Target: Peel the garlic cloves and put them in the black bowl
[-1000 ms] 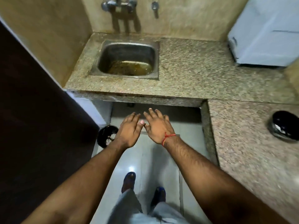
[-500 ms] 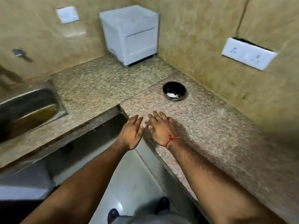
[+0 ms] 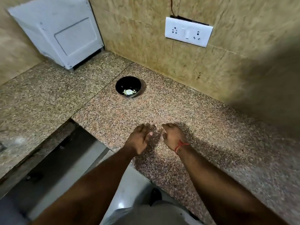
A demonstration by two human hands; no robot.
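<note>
The black bowl (image 3: 121,84) stands on the speckled granite counter (image 3: 211,135), towards the back wall. Several peeled pale garlic cloves (image 3: 129,92) lie in its bottom. My left hand (image 3: 139,138) and my right hand (image 3: 173,135) hover side by side over the counter's front part, well in front of the bowl. Their fingers droop downward, loosely bent, with a small gap between the hands. I see nothing held in either hand, though the fingertips are partly hidden. A red thread circles my right wrist.
A white box-like appliance (image 3: 61,30) sits in the back left corner. A white socket and switch plate (image 3: 188,31) is on the tiled wall. The counter makes an L, with open floor (image 3: 68,169) below on the left.
The view has swung from the sink round to the counter with the bowl. Both hands have moved over the counter, and their flat, spread fingers now droop, slightly further apart.
</note>
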